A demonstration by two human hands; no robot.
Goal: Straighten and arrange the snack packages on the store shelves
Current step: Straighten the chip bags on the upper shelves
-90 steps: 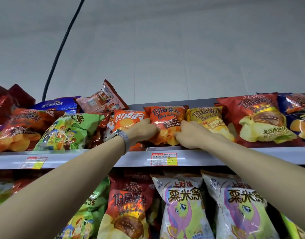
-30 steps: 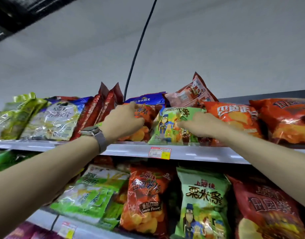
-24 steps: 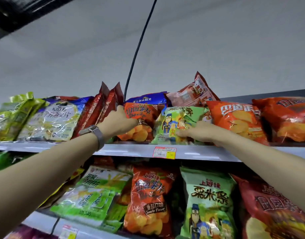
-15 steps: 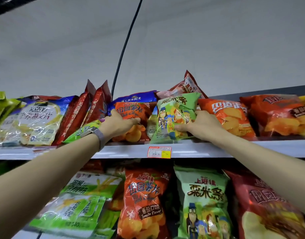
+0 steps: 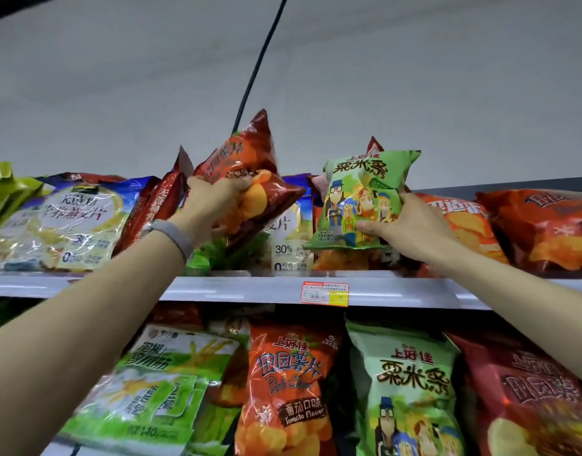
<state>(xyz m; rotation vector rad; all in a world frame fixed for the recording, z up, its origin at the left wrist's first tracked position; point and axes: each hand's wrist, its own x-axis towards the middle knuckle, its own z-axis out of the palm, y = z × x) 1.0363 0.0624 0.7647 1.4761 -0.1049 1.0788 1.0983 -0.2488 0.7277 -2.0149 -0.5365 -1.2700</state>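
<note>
Top shelf (image 5: pixel 217 287) is mid-tidy: left grip (image 5: pixel 214 200) clutches a raised red chip bag (image 5: pixel 246 159), right grip (image 5: pixel 414 225) pinches a green corn-stick bag (image 5: pixel 362 192); next, both probably need reseating upright.

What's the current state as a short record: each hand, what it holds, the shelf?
left hand: grips red-orange chip bag, tilted, raised above the row
right hand: holds green snack bag at its lower right, upright
top shelf: bags mixed, some overlapping
price tag: on the top shelf's front edge, between the arms
row below: tomato chip bag beside a larger green bag
</note>
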